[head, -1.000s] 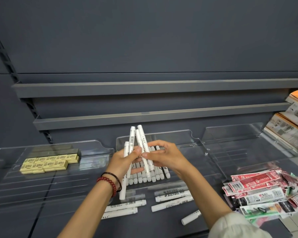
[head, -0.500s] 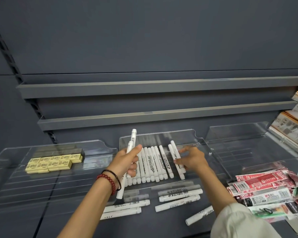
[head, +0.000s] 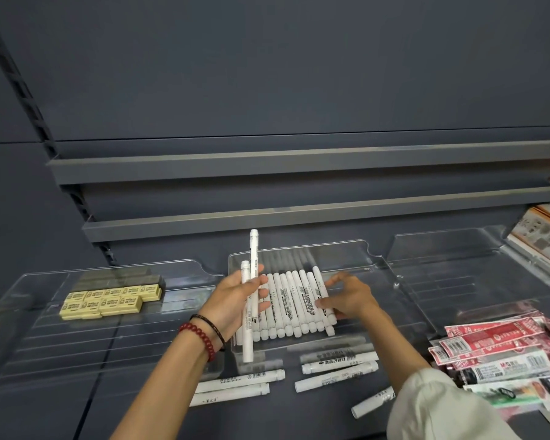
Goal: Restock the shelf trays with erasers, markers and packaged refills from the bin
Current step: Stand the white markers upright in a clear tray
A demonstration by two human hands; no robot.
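My left hand (head: 235, 300) grips two white markers (head: 253, 258) upright over the left side of the middle clear tray (head: 346, 249). A row of several white markers (head: 294, 301) lies side by side in that tray. My right hand (head: 346, 298) touches the right end of the row with its fingertips, fingers loosely spread. Several more white markers (head: 338, 363) lie loose on the dark shelf in front of the tray. Yellow erasers (head: 108, 301) sit in the left clear tray (head: 45, 338). Red and white packaged refills (head: 496, 350) are piled at the right.
A third clear tray (head: 458, 274) stands at the right behind the refill pile. Boxed goods (head: 543, 236) lean at the far right edge. Two grey shelf rails (head: 267, 214) run across the dark back panel above the trays.
My right hand laid its markers into the tray row and now pushes the row's right end together. My left hand went from holding a bundle to holding two markers, a little lower.
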